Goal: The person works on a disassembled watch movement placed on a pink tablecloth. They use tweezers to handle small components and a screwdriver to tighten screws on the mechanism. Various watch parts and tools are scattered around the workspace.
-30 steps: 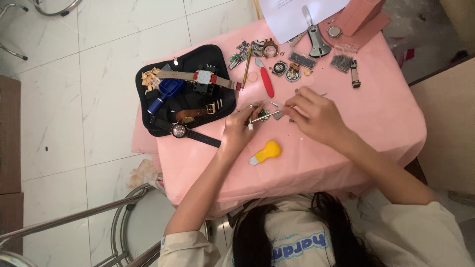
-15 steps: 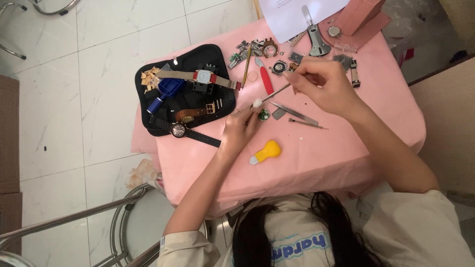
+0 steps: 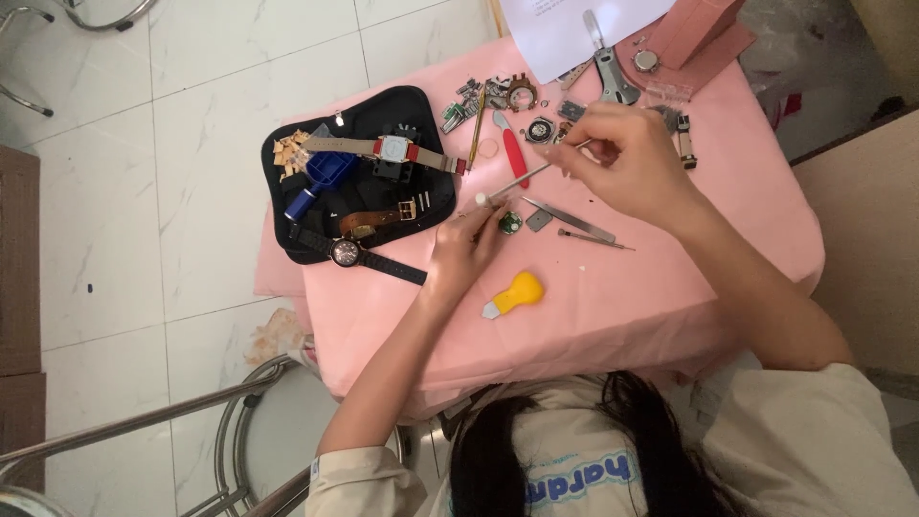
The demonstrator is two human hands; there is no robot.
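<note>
Pink bench (image 3: 670, 297) carries three watches on one black pouch (image 3: 316, 230); right hand (image 3: 622, 163) pinches a thin tool (image 3: 522, 179), left hand (image 3: 464, 251) pinches beside one round green part (image 3: 509, 223).

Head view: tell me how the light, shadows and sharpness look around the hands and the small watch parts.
Head view: even, soft light on the pink table, no harsh glare; faint shadows under the left hand and right hand; the thin tool and the tiny parts by the black pouch are too small and soft to read in detail; the floor tiles show a mild sheen.
</note>
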